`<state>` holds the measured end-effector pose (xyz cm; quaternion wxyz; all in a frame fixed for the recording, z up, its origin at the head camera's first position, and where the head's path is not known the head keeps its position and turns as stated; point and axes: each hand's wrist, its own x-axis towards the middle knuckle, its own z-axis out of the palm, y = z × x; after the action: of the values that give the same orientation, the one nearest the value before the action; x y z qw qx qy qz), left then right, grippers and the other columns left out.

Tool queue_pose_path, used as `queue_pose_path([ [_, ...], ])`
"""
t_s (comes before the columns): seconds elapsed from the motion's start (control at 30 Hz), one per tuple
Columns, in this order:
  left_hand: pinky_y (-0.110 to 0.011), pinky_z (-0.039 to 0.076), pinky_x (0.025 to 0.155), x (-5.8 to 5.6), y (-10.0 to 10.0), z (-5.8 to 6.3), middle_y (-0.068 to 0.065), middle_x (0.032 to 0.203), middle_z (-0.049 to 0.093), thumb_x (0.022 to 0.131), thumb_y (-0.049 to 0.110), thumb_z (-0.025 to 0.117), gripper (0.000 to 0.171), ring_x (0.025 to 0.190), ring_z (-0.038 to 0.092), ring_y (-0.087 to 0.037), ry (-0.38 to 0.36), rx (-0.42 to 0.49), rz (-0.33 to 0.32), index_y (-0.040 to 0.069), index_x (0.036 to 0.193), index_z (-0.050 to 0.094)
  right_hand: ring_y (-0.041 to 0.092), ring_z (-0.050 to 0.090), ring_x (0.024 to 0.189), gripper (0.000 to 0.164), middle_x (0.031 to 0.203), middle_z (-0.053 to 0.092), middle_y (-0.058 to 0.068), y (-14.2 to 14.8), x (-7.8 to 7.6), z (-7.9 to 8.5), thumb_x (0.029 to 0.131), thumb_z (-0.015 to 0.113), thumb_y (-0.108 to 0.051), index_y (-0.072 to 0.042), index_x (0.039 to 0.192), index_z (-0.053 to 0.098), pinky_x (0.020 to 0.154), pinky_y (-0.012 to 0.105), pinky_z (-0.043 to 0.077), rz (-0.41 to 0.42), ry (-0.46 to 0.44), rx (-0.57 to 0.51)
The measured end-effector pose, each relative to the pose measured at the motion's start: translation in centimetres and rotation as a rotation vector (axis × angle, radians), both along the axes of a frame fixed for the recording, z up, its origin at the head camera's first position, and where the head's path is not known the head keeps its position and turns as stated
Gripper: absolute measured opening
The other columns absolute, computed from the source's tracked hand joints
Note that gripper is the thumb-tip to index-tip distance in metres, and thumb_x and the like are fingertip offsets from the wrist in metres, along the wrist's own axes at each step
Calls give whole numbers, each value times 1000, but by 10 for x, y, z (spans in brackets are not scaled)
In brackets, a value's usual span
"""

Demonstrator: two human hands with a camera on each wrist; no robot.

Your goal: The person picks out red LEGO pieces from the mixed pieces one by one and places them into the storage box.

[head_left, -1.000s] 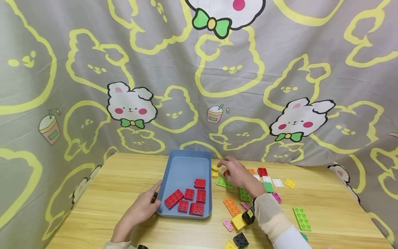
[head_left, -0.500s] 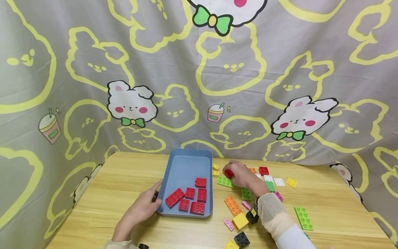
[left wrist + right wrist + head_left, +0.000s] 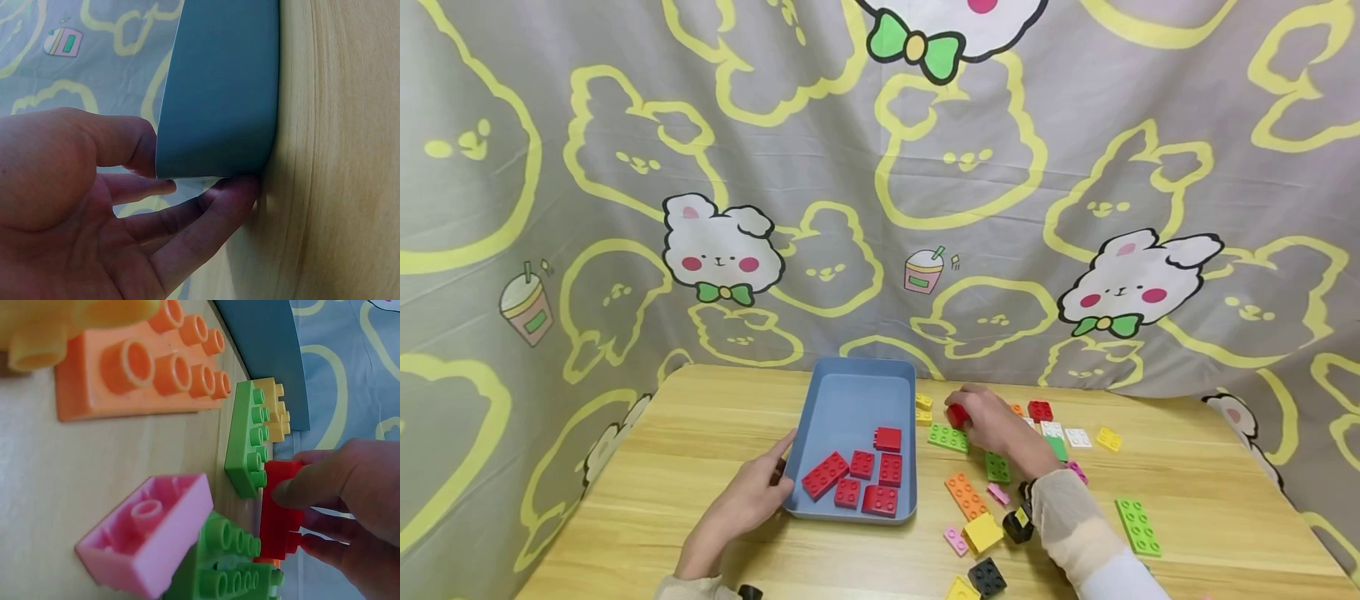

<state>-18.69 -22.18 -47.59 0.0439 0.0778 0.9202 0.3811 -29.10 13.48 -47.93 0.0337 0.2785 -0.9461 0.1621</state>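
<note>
A blue-grey tray (image 3: 865, 400) lies on the table with several red building bricks (image 3: 825, 476) in its near half. At its left wall is my left hand (image 3: 742, 498); in the left wrist view the thumb reaches the rim and a finger touches the tray near its base. My right hand (image 3: 995, 421) pinches a red brick (image 3: 275, 512) between thumb and fingers, right of the tray. Next to that brick lies a light green brick (image 3: 245, 440), with yellow bricks (image 3: 923, 408) close behind. The far side of the held brick is hidden.
Under the right forearm lie an orange brick (image 3: 966, 497), a pink brick (image 3: 150, 534) and a yellow block (image 3: 982, 533). Another red brick (image 3: 1040, 411), white bricks (image 3: 1077, 437) and a long green brick (image 3: 1138, 527) are farther right. A patterned curtain (image 3: 820, 275) hangs behind the table.
My right hand has come down on a red brick beside the light green one and now pinches it. The left hand stays at the tray; the view shifts slightly.
</note>
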Motion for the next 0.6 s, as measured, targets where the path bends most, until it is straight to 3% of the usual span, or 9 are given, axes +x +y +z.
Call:
queue_pose_path([
  [0.3,-35,51,67,1,0,1,-11,91,64,83,-5,56,71,78,55,-17,10,-17,4,-4,151,35,25,62,91,40,105,64,14,1,7,5,77,69,11,1,115,69,77,39,57,24,92,37],
  [0.6,-35,51,65,1,0,0,-12,91,64,83,-6,56,71,77,55,-17,10,0,-6,-5,151,34,29,62,100,42,112,65,17,-1,13,11,80,69,9,1,121,67,82,41,56,40,127,44],
])
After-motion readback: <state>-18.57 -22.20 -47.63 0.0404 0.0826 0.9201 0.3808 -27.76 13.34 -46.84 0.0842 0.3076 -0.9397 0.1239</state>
